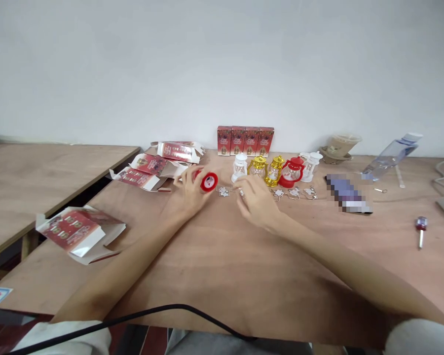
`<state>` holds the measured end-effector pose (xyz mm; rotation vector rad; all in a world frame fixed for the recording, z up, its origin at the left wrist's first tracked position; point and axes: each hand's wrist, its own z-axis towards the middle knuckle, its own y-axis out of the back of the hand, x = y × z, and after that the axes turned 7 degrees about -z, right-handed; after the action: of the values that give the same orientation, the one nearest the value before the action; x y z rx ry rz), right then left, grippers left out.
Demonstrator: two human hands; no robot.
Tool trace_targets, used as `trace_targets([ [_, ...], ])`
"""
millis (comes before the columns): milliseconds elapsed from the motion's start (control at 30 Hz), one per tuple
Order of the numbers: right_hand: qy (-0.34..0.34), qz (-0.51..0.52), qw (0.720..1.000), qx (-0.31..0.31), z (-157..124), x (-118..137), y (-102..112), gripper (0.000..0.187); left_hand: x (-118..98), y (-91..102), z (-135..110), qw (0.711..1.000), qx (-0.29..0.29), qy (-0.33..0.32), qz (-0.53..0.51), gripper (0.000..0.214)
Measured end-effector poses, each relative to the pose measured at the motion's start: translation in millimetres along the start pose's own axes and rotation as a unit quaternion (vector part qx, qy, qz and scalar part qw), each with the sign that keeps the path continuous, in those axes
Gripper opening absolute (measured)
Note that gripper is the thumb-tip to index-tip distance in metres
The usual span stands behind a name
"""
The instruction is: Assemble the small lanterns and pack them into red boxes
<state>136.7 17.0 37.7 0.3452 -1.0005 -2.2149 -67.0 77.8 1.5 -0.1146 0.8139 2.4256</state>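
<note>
My left hand [188, 192] is closed around a small red lantern [209, 182], tipped so that its round base faces me. My right hand [257, 199] is lowered over the row of small silver metal pieces [224, 191], its fingers bent together. Whatever lies between those fingertips, if anything, is hidden. Just behind it stands a white lantern [240, 166]. To the right along the same row come two gold lanterns [274, 171], a red lantern [292, 172] and another white lantern [311, 166]. More silver pieces [294, 193] lie in front of them.
Several small red boxes [245, 141] stand against the wall. Opened red cartons [72, 229] lie at the left. On the right are a phone [348, 194], a cup [342, 145], a tilted clear bottle [390, 158] and a screwdriver [421, 230]. A black cable [177, 306] crosses the near edge.
</note>
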Motion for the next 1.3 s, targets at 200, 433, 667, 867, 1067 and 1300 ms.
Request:
trace_targets([
  [200,-0.016,-0.07,0.976,0.206,18,0,-44,0.044,-2,3.0,-5,0.999,0.036,-0.016,0.011,0.038],
  [433,-0.021,-0.082,0.962,0.259,12,2,-60,0.041,-3,1.7,-6,0.999,0.043,0.019,-0.006,0.041],
  [667,0.044,-0.058,0.971,0.227,-43,20,-32,0.047,-9,1.6,-8,0.998,0.05,0.02,-0.027,0.041],
  [867,0.056,-0.018,0.986,0.155,-100,19,0,0.047,-36,9.4,-18,0.991,0.102,-0.027,-0.078,0.038],
  [1067,-0.051,0.093,0.989,0.108,-102,12,15,0.042,-62,13.9,-32,0.965,0.168,-0.113,-0.165,0.043],
  [1300,-0.122,0.201,0.966,0.11,-91,9,19,0.025,-64,11.1,-32,0.959,0.177,-0.113,-0.193,0.048],
])
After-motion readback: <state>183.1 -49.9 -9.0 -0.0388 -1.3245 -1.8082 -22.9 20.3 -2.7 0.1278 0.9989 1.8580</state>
